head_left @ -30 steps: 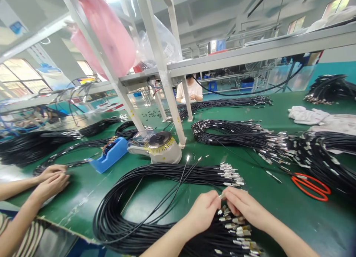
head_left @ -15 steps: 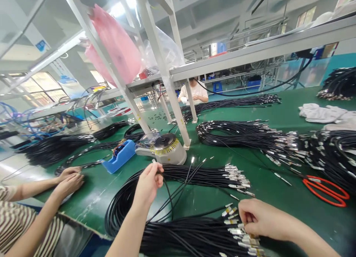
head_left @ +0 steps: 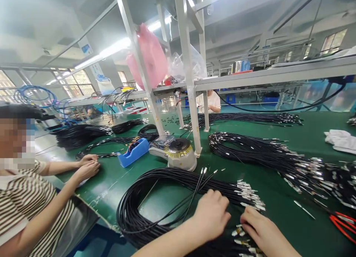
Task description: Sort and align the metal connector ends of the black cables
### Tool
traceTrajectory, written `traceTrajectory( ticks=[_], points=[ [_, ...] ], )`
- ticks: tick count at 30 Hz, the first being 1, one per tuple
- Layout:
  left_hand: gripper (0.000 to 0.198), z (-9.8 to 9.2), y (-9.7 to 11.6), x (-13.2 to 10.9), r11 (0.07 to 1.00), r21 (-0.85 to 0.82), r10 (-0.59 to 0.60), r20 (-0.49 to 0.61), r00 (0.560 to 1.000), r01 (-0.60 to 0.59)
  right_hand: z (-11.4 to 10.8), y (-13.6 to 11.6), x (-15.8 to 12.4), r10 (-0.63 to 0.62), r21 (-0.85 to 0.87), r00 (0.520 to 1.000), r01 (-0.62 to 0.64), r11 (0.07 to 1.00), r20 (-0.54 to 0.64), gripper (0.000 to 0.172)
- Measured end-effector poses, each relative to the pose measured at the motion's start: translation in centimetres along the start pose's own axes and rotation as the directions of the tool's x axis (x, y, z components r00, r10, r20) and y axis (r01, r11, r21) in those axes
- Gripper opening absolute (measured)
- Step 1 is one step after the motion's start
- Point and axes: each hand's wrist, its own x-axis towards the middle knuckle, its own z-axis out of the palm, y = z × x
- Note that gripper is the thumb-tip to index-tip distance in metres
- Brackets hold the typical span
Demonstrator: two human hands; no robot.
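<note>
My left hand (head_left: pixel 211 214) is closed above the lower bundle of black cables; whatever its fingers hold is hidden beneath it. Close to its right, my right hand (head_left: pixel 257 225) has its fingers curled at the whitish cable ends (head_left: pixel 237 231) of that lower bundle; I cannot make out what is in them. Behind both hands lies a looped bundle of black cables (head_left: pixel 136 186), its metal-tipped ends (head_left: pixel 250 194) fanned to the right. A few loose cables (head_left: pixel 197 186) cross it with their tips pointing up.
A round tape dispenser (head_left: pixel 182 157) and a blue tape holder (head_left: pixel 135 153) stand beyond the loop. More cables (head_left: pixel 250 146) lie at right, near red-handled scissors (head_left: pixel 343 225). Shelf posts (head_left: pixel 191 101) rise from the table. A co-worker in a striped shirt (head_left: pixel 30 201) sits at left.
My left hand has moved right and down from near the tape dispenser, where it pinched a cable, to beside my right hand. The view has shifted, bringing more of the left co-worker into sight.
</note>
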Motion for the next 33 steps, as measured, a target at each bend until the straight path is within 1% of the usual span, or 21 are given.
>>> traceTrajectory(
  ticks=[2,3,4,6,8,9,11,13,15,18,20,24,26,28,30,32,33],
  points=[
    [0.028,0.6,1.2,-0.1,0.989,0.082,0.112,0.142,0.984,-0.125,-0.1,-0.2,0.1,-0.007,0.056,0.999,0.01,0.998,-0.054,0.022],
    [0.03,0.9,1.6,0.0,0.984,0.088,0.14,0.177,0.974,-0.157,-0.2,-0.4,0.2,-0.007,0.098,0.996,0.016,0.995,-0.085,0.023],
    [0.029,1.1,1.9,0.1,0.984,0.076,0.144,0.189,0.971,-0.16,-0.3,-0.6,0.3,-0.005,0.144,0.994,0.021,0.989,-0.109,0.024],
    [0.025,1.3,2.1,0.2,0.995,-0.008,0.096,0.181,0.979,-0.096,-0.7,-1.1,0.4,0.006,0.223,0.992,0.023,0.975,-0.127,0.022],
    [0.02,1.4,2.1,0.1,0.989,-0.148,0.003,0.159,0.987,0.021,-1.1,-1.6,0.5,0.021,0.273,0.994,0.01,0.962,-0.108,0.021],
    [0.018,1.4,2.1,0.0,0.971,-0.225,-0.045,0.151,0.988,0.079,-1.3,-1.9,0.4,0.027,0.286,0.996,0.0,0.958,-0.09,0.023],
    [0.016,1.3,2.1,-0.3,0.916,-0.37,-0.106,0.153,0.983,0.156,-1.8,-2.4,0.3,0.03,0.299,0.998,-0.014,0.954,-0.051,0.028],
    [0.017,1.2,2.2,-0.4,0.85,-0.489,-0.125,0.172,0.977,0.195,-2.2,-2.8,0.2,0.03,0.323,1.0,-0.028,0.946,-0.003,0.033],
    [0.017,1.0,2.3,-0.5,0.792,-0.57,-0.127,0.198,0.972,0.22,-2.6,-3.2,0.1,0.036,0.364,0.998,-0.055,0.93,0.059,0.033],
    [0.018,0.9,2.3,-0.4,0.75,-0.617,-0.117,0.23,0.966,0.238,-2.9,-3.6,-0.1,0.044,0.395,0.989,-0.097,0.913,0.139,0.03],
    [0.018,0.8,2.3,-0.4,0.748,-0.62,-0.108,0.239,0.965,0.238,-3.0,-3.9,-0.2,0.046,0.384,0.987,-0.102,0.918,0.152,0.029],
    [0.018,1.1,2.3,-0.5,0.755,-0.613,-0.099,0.249,0.963,0.235,-2.9,-3.9,-0.3,0.058,0.365,0.989,-0.105,0.925,0.139,0.03],
    [0.019,1.1,2.2,-0.3,0.752,-0.617,-0.112,0.228,0.967,0.232,-3.0,-3.5,-0.2,0.052,0.351,0.99,-0.096,0.932,0.134,0.032],
    [0.021,0.8,1.7,0.0,0.71,-0.665,-0.159,0.169,0.973,0.232,-3.2,-2.9,-0.2,0.024,0.298,0.993,-0.059,0.953,0.119,0.033],
    [0.021,-0.3,0.7,0.5,0.609,-0.755,-0.23,0.123,0.965,0.241,-3.3,-2.3,-0.2,-0.019,0.193,0.995,-0.001,0.981,0.102,0.03],
    [0.022,-2.3,-0.9,0.8,0.516,-0.828,-0.288,0.073,0.955,0.219,-3.3,-1.9,-0.2,-0.057,0.075,0.993,0.049,0.996,0.104,0.024],
    [0.021,-3.6,-1.9,0.9,0.506,-0.843,-0.314,0.018,0.949,0.184,-3.2,-1.8,-0.2,-0.063,0.03,0.992,0.06,0.998,0.111,0.021]
  ],
)
